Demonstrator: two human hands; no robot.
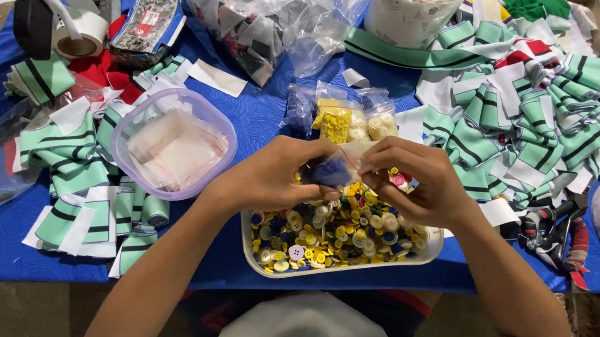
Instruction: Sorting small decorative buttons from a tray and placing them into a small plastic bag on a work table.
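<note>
Two hands work a small bag open above a tray of buttons.

The left hand [271, 177] and the right hand [417, 181] meet just above the white tray [429, 248], which is heaped with yellow, white and blue buttons [341, 232]. Both hands are pinched shut on a small clear bag [336, 168] that holds something blue, fingertips close together at its mouth. Behind the tray lie more little bags of yellow and cream buttons [350, 121]; to the left of the tray sits a clear tub with a purple rim [173, 144], and to the right a pile of green striped cloth pieces [532, 115]. To do this well, I would judge, keep the bag over the tray so that anything spilled drops back in, and hold the mouth by its edges.
</note>
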